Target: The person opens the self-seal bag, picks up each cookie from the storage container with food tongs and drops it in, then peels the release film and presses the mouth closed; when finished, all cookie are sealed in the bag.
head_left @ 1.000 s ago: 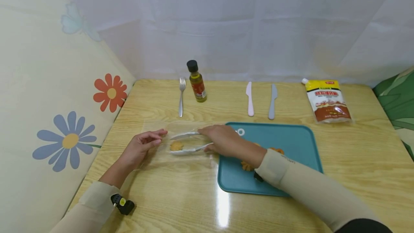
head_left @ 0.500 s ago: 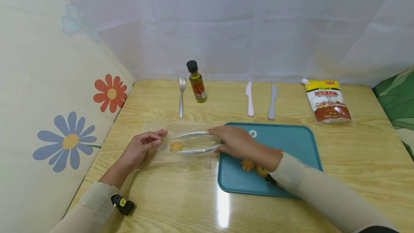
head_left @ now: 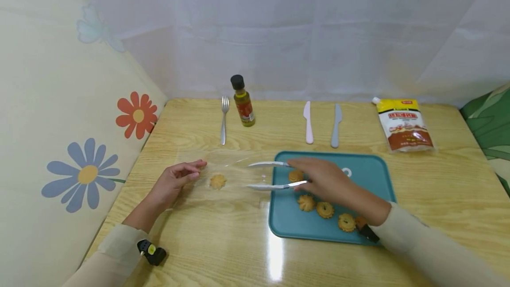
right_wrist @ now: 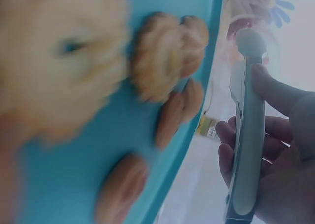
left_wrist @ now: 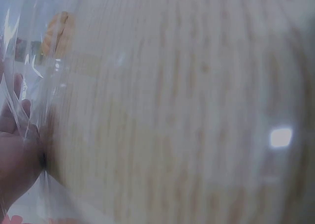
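Observation:
A clear plastic bag (head_left: pixel 235 158) lies flat on the table with one fluted cookie (head_left: pixel 218 181) inside. My left hand (head_left: pixel 175 183) holds the bag's left end, fingers bent at the film; in the left wrist view the hand (left_wrist: pixel 19 155) shows through creased plastic. My right hand (head_left: pixel 328 180) grips a pair of tongs (head_left: pixel 267 187), arms spread with nothing between the tips, which point left at the bag's right end. Beneath that hand is a teal tray (head_left: pixel 287 225) bearing several cookies (head_left: pixel 325 210), partly hidden by the hand and forearm.
Along the back stand or lie a fork (head_left: pixel 223 121), a dark-capped bottle (head_left: pixel 244 103), a pink knife (head_left: pixel 308 123), a grey knife (head_left: pixel 336 125) and a spouted pouch (head_left: pixel 405 125). A flower-patterned wall (head_left: pixel 87 174) borders the table's left side.
The right hand has drawn the tongs rightward, away from the cookie in the bag and over the tray, uncovering more cookies. The left hand has stayed in place.

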The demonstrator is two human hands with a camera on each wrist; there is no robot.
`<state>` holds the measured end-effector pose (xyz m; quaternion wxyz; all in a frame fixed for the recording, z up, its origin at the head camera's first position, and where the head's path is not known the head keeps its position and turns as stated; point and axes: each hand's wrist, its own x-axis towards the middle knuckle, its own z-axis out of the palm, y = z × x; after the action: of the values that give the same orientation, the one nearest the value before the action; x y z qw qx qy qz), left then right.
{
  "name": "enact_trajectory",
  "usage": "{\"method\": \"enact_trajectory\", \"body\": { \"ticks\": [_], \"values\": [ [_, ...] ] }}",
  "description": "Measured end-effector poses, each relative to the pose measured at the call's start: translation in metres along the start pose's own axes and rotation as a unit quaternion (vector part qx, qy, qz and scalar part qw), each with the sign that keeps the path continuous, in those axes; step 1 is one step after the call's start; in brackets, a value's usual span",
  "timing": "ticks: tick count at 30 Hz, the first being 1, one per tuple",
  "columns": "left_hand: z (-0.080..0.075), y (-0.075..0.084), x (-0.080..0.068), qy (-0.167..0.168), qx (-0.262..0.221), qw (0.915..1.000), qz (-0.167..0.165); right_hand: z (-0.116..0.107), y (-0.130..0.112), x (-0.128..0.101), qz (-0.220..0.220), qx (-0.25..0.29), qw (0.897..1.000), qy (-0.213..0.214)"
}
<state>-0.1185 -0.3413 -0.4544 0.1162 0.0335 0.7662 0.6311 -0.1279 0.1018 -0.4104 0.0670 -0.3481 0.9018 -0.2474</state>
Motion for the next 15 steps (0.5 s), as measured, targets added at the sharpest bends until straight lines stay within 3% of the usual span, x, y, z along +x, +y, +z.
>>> {"method": "enact_trajectory", "body": {
  "ticks": [6,15],
  "values": [
    [0.000,0.001,0.000,0.000,0.000,1.0000,0.002,-0.005,0.021,-0.032,0.026,-0.007,0.999,0.026],
    [-0.001,-0.001,0.002,0.001,0.002,1.0000,-0.004,-0.014,0.041,-0.063,0.072,-0.017,0.997,0.029]
  ]
}}
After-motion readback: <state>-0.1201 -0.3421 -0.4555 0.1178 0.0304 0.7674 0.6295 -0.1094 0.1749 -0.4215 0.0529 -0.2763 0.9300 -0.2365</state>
